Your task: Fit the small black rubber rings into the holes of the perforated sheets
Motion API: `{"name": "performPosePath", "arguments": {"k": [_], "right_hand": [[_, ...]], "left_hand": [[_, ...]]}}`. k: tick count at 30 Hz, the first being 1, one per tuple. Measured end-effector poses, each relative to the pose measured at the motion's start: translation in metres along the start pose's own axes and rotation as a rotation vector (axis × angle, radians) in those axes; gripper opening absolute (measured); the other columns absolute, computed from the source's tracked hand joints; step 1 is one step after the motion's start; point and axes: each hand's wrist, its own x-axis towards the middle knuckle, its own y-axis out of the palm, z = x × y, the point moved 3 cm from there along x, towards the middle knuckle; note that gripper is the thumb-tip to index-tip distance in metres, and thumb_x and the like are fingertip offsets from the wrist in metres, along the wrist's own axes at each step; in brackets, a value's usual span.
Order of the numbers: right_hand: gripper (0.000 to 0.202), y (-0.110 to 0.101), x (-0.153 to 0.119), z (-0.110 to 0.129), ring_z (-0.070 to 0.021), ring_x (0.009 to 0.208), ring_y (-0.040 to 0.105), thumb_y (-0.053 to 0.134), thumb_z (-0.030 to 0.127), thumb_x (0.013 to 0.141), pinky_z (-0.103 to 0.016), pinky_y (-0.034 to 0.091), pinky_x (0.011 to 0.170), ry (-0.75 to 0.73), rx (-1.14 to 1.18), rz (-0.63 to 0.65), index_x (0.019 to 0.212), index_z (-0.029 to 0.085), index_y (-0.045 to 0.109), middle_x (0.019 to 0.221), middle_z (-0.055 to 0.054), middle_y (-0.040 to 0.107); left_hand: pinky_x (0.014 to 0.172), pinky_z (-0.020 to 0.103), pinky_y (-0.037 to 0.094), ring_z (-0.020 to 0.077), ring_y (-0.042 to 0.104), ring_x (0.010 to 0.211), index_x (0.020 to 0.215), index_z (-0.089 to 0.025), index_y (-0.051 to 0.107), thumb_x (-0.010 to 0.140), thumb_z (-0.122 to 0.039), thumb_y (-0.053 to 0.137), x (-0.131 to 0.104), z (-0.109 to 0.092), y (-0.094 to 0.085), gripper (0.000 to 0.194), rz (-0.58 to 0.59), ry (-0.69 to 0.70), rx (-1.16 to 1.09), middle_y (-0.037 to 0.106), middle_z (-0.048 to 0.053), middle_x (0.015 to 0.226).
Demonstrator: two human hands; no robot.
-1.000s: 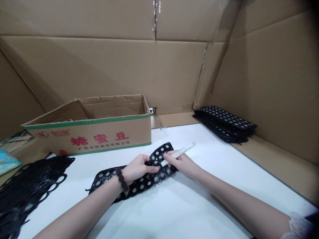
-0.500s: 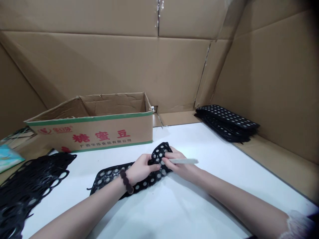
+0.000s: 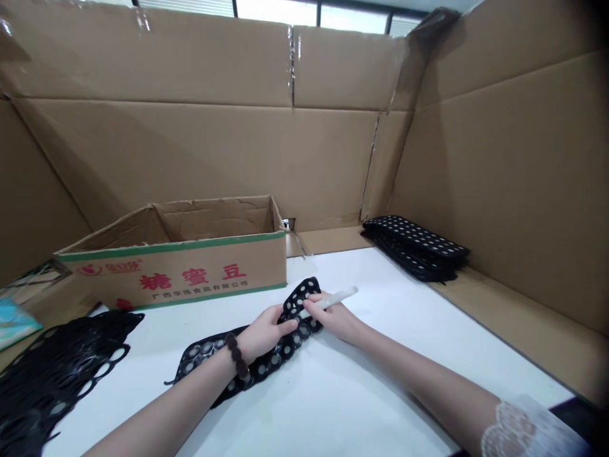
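Note:
A black sheet with rows of round pale spots (image 3: 275,360) lies on the white table, its far right end bent upward. My left hand (image 3: 261,333), with a dark beaded bracelet on the wrist, is closed on the sheet near the bend, thumb pressed on top. My right hand (image 3: 335,320) grips a slim white pen-like stick (image 3: 341,296) between thumb and fingers. The stick's lower end meets the sheet by the bend; its exact tip is hard to make out. Some right fingers are behind the raised end.
An open cardboard box (image 3: 190,266) with red lettering stands at the back left. Black ring-holed scrap (image 3: 61,368) lies at the left, beside a blue-white packet (image 3: 16,322). Several spotted black sheets (image 3: 413,244) are stacked at the back right. Cardboard walls (image 3: 200,152) enclose the table.
The head view has tilted up, showing windows above the cardboard. The white stick's outer end now points more upward. Both hands keep their hold by the bent end of the sheet.

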Motion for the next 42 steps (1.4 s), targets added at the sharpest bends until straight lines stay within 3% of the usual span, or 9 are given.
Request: {"name": "performPosePath", "arguments": {"k": [4,7,13,16,19,23,27,35,42], "right_hand": [[0.037,-0.006,-0.01,-0.003,-0.0089,0.053,0.038,0.036,0.042,0.082,-0.021,0.029,0.05,0.129,0.181,0.205,0.058,0.015,0.045,0.055,0.002,0.043],[0.035,-0.01,-0.012,-0.003,-0.0087,0.054,0.039,0.042,0.041,0.079,-0.02,0.029,0.05,0.136,0.166,0.257,0.056,0.015,0.047,0.055,0.002,0.045],[0.03,-0.013,-0.01,0.0,-0.0087,0.054,0.042,0.044,0.033,0.078,-0.019,0.031,0.05,0.107,0.172,0.19,0.054,0.015,0.045,0.054,0.002,0.045],[0.03,-0.013,-0.01,0.002,-0.0093,0.055,0.044,0.044,0.033,0.078,-0.019,0.032,0.051,0.107,0.187,0.176,0.054,0.015,0.046,0.055,0.002,0.047],[0.029,-0.012,-0.01,0.001,-0.0098,0.055,0.045,0.045,0.033,0.077,-0.02,0.033,0.05,0.124,0.206,0.168,0.054,0.015,0.046,0.055,0.002,0.048],[0.03,-0.012,-0.009,-0.001,-0.0098,0.055,0.044,0.045,0.034,0.077,-0.02,0.033,0.052,0.154,0.274,0.144,0.054,0.015,0.047,0.055,0.001,0.048],[0.03,-0.011,-0.01,0.0,-0.0095,0.054,0.044,0.045,0.034,0.077,-0.02,0.033,0.051,0.18,0.315,0.172,0.055,0.015,0.048,0.054,0.002,0.048],[0.03,-0.009,-0.012,0.006,-0.0097,0.056,0.045,0.045,0.036,0.077,-0.021,0.033,0.052,0.201,0.357,0.179,0.057,0.015,0.048,0.056,0.001,0.049],[0.031,-0.008,-0.011,-0.001,-0.0084,0.052,0.042,0.045,0.036,0.077,-0.02,0.031,0.048,0.225,0.32,0.188,0.054,0.015,0.048,0.054,0.001,0.048]], "left_hand": [[0.085,0.032,0.037,0.0204,0.052,0.094,0.103,-0.014,0.052,0.076,-0.026,0.05,0.001,0.0,-0.003,0.03,0.019,0.041,0.004,0.059,0.005,0.103],[0.087,0.032,0.037,0.0203,0.052,0.096,0.105,-0.014,0.052,0.076,-0.025,0.05,0.003,0.001,-0.004,0.032,0.04,0.07,-0.004,0.058,0.006,0.106],[0.085,0.032,0.038,0.0218,0.051,0.097,0.104,-0.016,0.052,0.067,-0.027,0.06,0.002,0.0,-0.002,0.04,0.076,0.053,0.118,0.057,0.005,0.107],[0.077,0.029,0.041,0.0189,0.053,0.086,0.103,-0.016,0.052,0.062,-0.022,0.063,0.002,0.0,0.001,0.042,0.073,0.038,0.161,0.06,0.003,0.097],[0.065,0.025,0.041,0.0143,0.052,0.071,0.098,-0.014,0.054,0.063,-0.02,0.061,0.003,-0.001,0.002,0.037,0.035,0.019,0.2,0.06,0.001,0.084],[0.06,0.022,0.039,0.0121,0.05,0.065,0.086,-0.014,0.059,0.063,-0.024,0.06,0.003,-0.002,0.002,0.025,0.125,-0.041,0.151,0.059,-0.001,0.076],[0.061,0.022,0.039,0.0121,0.051,0.064,0.076,-0.013,0.06,0.062,-0.027,0.062,0.002,0.001,0.0,0.02,0.124,-0.125,0.089,0.059,-0.001,0.071],[0.064,0.022,0.04,0.0124,0.053,0.066,0.086,-0.016,0.063,0.057,-0.026,0.067,0.001,-0.006,0.003,0.031,0.212,-0.127,0.018,0.062,-0.002,0.073],[0.065,0.022,0.04,0.0128,0.053,0.069,0.084,-0.014,0.062,0.062,-0.022,0.062,0.0,-0.005,0.003,0.023,0.156,-0.116,-0.011,0.062,-0.001,0.079]]}}
